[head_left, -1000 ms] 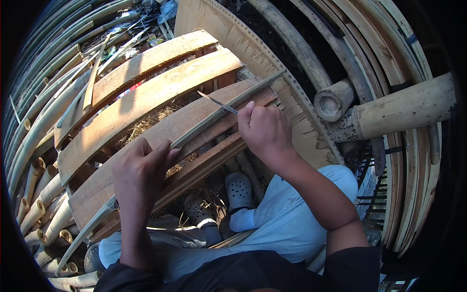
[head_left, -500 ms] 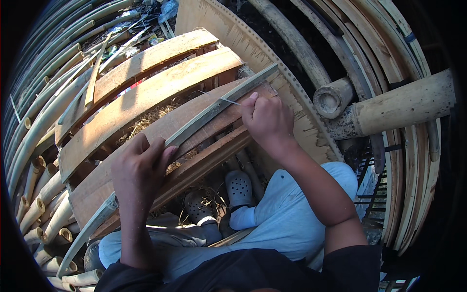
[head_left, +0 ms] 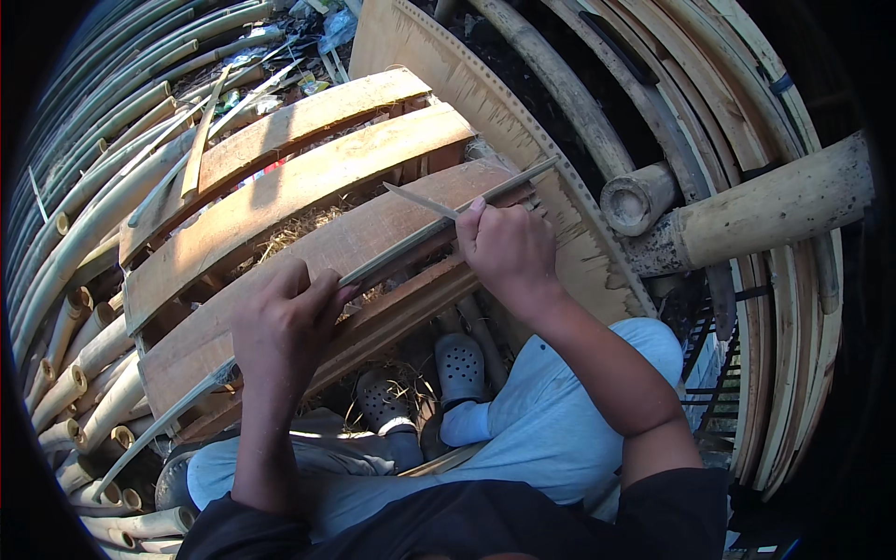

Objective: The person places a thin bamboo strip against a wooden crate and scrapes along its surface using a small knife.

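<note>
A long split bamboo strip [head_left: 392, 253] runs slantwise from the lower left to the upper right, over a low wooden slatted stand [head_left: 308, 193]. My left hand [head_left: 285, 322] is closed around the strip near its middle. In my right hand [head_left: 509, 250], closed on its hidden handle, is a knife [head_left: 418, 200]. Its pointed blade sticks out to the upper left, lying across the strip close to the strip's far end. The strip's other end passes under my left wrist and hangs down past the stand's edge.
Bamboo poles [head_left: 103, 383] lie stacked at the left. A plywood sheet [head_left: 569, 219] leans behind the stand. At the right are a thick bamboo pole [head_left: 775, 207] and long split lengths [head_left: 793, 373]. My legs and clogs [head_left: 459, 367] are below the stand.
The strip has turned to show its narrow edge. The knife's blade has swung up and now shows broadside. My left hand has shifted slightly right; my right hand is slightly lower.
</note>
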{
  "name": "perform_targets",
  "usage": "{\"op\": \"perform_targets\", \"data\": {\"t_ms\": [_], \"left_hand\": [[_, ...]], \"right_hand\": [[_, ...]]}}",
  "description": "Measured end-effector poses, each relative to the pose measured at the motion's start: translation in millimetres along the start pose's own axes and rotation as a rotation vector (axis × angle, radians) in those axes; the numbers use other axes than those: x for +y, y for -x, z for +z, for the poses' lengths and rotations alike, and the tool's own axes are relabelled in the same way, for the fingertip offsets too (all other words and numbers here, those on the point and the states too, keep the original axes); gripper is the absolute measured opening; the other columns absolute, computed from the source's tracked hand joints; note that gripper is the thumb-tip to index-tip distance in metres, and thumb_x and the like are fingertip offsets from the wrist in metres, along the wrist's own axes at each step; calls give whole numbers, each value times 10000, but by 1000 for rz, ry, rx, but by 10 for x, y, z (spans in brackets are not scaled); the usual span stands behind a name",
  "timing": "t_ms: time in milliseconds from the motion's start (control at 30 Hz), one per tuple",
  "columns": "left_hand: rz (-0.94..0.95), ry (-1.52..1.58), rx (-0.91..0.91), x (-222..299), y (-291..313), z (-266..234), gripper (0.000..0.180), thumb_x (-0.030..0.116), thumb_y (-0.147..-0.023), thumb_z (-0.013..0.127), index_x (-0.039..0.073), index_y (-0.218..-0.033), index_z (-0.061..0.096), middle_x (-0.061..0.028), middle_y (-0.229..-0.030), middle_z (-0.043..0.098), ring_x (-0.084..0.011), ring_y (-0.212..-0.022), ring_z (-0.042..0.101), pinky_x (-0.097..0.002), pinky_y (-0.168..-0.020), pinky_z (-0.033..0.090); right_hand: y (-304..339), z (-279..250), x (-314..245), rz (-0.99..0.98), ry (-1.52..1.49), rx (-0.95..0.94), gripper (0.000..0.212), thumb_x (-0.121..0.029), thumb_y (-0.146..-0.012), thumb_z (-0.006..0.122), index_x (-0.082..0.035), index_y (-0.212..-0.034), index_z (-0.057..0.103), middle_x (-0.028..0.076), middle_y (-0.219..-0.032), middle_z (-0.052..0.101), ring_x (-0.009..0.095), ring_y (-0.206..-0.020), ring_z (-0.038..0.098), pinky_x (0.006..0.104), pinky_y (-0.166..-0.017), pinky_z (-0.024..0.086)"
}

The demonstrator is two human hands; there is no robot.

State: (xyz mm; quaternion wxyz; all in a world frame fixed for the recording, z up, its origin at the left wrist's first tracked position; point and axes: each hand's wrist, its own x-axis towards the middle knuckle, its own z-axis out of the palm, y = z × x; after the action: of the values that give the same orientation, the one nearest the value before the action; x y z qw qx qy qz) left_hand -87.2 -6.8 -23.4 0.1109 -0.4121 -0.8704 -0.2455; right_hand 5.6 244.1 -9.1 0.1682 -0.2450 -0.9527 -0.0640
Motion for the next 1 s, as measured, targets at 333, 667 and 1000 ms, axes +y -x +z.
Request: {"op": "perform_targets", "data": {"t_ms": [333, 667, 1000], "left_hand": [[27, -51, -11, 22, 19, -20, 191, 359, -872, 727, 180, -881, 662, -52, -713, 477, -246, -623, 563, -407, -538, 426], [11, -24, 5, 34, 25, -27, 185, 323, -807, 799, 171, -879, 721, -65, -676, 489, -250, -585, 547, -402, -524, 411], [-1, -22, -10, -12, 19, -5, 191, 381, -867, 736, 196, -914, 721, -53, -696, 490, -246, -606, 563, -407, -531, 418]], "right_hand": [[123, -32, -87, -24, -65, -13, 519, -257, -982, 451, -36, -577, 689, 213, -572, 643, 387, -573, 693, 497, -563, 579], [232, -48, -179, 2, 16, -25, 467, -243, -961, 473, -70, -579, 679, 189, -537, 627, 354, -518, 678, 485, -509, 564], [222, -63, -171, 3, -10, -77, 517, -249, -982, 446, -37, -572, 679, 204, -561, 638, 380, -538, 680, 486, -534, 574]]}}
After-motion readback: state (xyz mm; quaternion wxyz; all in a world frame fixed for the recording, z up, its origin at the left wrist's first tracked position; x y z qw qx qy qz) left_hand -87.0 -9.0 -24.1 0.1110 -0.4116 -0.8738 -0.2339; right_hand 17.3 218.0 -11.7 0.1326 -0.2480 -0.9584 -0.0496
